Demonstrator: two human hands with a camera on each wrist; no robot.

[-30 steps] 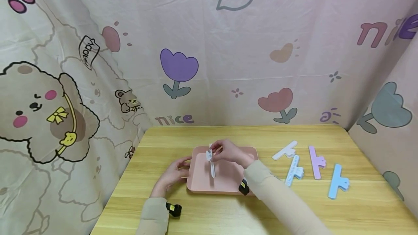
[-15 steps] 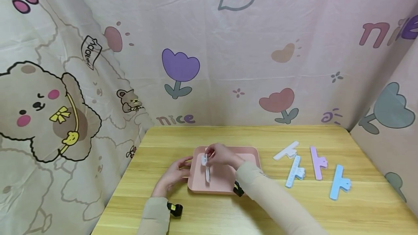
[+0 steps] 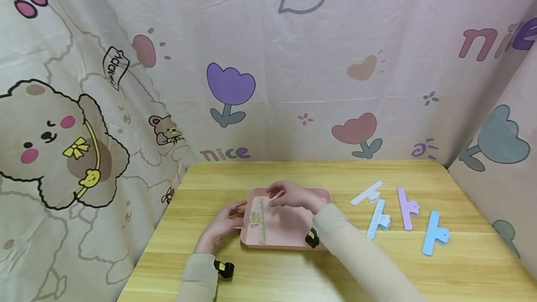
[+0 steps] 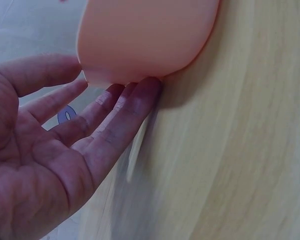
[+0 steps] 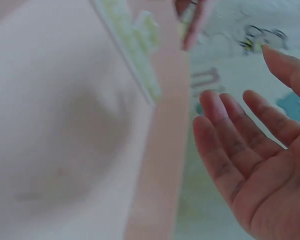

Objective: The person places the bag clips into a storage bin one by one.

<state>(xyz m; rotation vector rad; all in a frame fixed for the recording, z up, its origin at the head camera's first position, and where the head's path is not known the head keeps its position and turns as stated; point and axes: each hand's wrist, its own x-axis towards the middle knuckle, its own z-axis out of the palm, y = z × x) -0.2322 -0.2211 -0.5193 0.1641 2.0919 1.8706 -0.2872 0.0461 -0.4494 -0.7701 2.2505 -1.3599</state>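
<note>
A pink tray (image 3: 289, 227) sits mid-table on the wooden table (image 3: 268, 269). A pale green clip (image 3: 259, 218) lies flat along the tray's left side; it also shows in the right wrist view as a pale green clip (image 5: 132, 50). My right hand (image 3: 289, 195) hovers over the tray's back part, fingers straight and holding nothing (image 5: 250, 150). My left hand (image 3: 222, 225) rests against the tray's left edge, its straight fingers (image 4: 115, 120) touching the pink tray (image 4: 145, 40).
To the right of the tray lie several clips: a white clip (image 3: 366, 193), a light blue clip (image 3: 377, 218), a purple clip (image 3: 407, 208) and a blue clip (image 3: 434, 233). Patterned cloth walls close in the back and both sides.
My right hand has let go of the pale clip it held upright over the tray; the clip now lies flat at the tray's left side, and the hand has opened above it.
</note>
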